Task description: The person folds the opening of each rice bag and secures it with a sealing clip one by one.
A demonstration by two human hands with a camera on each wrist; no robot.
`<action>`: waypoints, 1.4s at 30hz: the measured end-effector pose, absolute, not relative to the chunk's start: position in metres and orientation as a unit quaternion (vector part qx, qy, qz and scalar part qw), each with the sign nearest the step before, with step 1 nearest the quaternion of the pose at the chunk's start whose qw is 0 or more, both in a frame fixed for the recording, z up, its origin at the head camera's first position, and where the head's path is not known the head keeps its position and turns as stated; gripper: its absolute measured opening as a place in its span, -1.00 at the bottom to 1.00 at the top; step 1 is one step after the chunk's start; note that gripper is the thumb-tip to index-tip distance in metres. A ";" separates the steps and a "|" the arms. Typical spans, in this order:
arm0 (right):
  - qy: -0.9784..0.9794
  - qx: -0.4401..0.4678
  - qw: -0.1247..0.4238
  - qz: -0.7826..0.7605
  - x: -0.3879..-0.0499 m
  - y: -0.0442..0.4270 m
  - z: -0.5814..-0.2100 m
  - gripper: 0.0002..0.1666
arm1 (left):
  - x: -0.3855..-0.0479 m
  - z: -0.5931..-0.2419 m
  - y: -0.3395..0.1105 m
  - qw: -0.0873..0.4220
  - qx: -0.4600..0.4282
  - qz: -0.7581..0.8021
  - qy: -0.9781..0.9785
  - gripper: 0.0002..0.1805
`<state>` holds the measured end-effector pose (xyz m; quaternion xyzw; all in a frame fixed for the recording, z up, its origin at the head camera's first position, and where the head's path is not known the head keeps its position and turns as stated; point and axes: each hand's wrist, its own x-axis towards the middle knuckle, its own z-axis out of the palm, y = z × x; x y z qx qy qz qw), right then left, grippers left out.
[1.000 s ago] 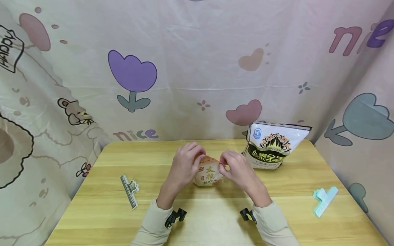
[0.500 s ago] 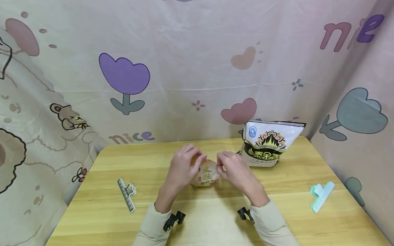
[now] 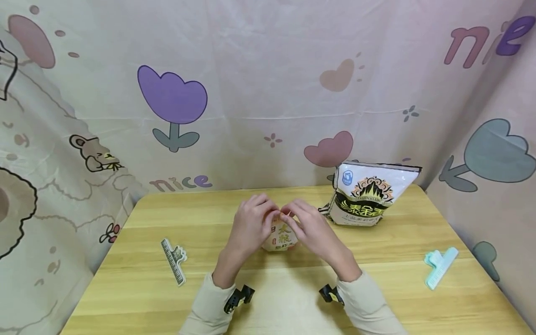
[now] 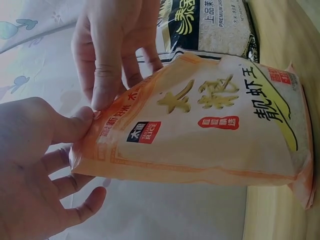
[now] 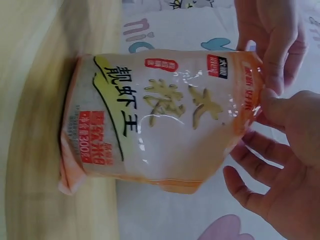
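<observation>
At the middle of the table (image 3: 284,304), toward the far side, a small orange-and-white rice bag (image 3: 281,238) stands upright on its base, printed face to the near side. Its base sits well inside the left, right and near edges. The left hand (image 3: 252,222) is clamped on the bag's top edge at the left, thumb on the near face and fingers behind. The right hand (image 3: 309,225) pinches the same top edge further right, its thumb close to the left thumb. The bag's top corners narrow toward the grip.

At the far right, close to the far edge, a larger white-and-black rice bag (image 3: 363,193) stands with its wide top flaring to the right. A gap separates it from the right hand; of the two hands, the right is the nearer.

On the left, a clip with a piano-key pattern (image 3: 173,261) lies at a slant, inside the left edge and well apart from the left hand. On the right, a pale teal clip (image 3: 441,267) lies at an opposite slant, near the right edge and well apart from the right hand. Bare wood extends between each clip and the small bag, and between the forearms toward the near side. A printed cloth (image 3: 243,107) hangs along the far edge.
</observation>
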<state>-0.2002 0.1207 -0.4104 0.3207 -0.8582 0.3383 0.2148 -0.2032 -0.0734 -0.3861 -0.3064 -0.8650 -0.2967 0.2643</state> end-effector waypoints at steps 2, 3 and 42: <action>-0.855 0.323 0.225 0.338 -0.201 0.118 -0.411 -0.88 | -0.203 -0.385 -0.073 0.264 -0.305 -0.298 -0.865 -0.92; -0.854 0.323 0.230 0.337 -0.201 0.117 -0.412 -0.90 | -0.203 -0.385 -0.073 0.265 -0.304 -0.298 -0.865 -0.92; -0.889 0.297 0.159 0.311 -0.203 0.148 -0.408 -0.87 | -0.200 -0.384 -0.073 0.268 -0.293 -0.247 -0.884 -0.91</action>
